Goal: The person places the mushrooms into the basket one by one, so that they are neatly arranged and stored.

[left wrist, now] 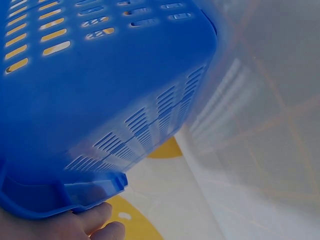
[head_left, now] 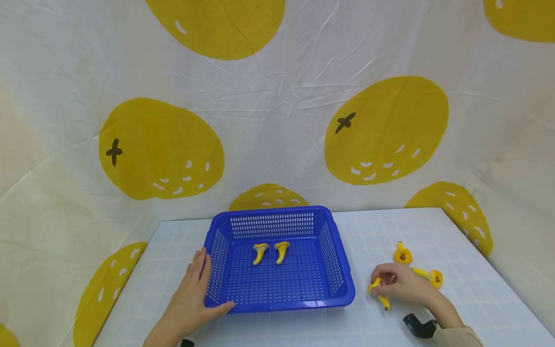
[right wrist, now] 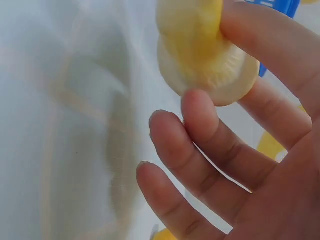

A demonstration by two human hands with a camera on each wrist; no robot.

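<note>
A blue plastic basket [head_left: 286, 305] stands on the table, with two yellow mushrooms, a left one [head_left: 260, 253] and a right one [head_left: 282, 252], lying inside. My left hand [head_left: 188, 299] rests on its near left corner, fingers extended along the left side and thumb on the front rim. The left wrist view shows those fingers [left wrist: 97, 220] against the rim. To the right of the basket, my right hand [head_left: 403, 284] pinches another yellow mushroom [head_left: 383, 301] between thumb and index finger. The right wrist view shows this mushroom [right wrist: 210, 70] close up, its other fingers loosely bent.
Beyond the right hand lie two more yellow mushrooms, one farther back [head_left: 403, 254] and one beside the wrist [head_left: 435, 278]. A black curved object [head_left: 418, 326] sits by the right sleeve. A fruit-print cloth [head_left: 277, 144] hangs behind the pale checked table [head_left: 373, 231].
</note>
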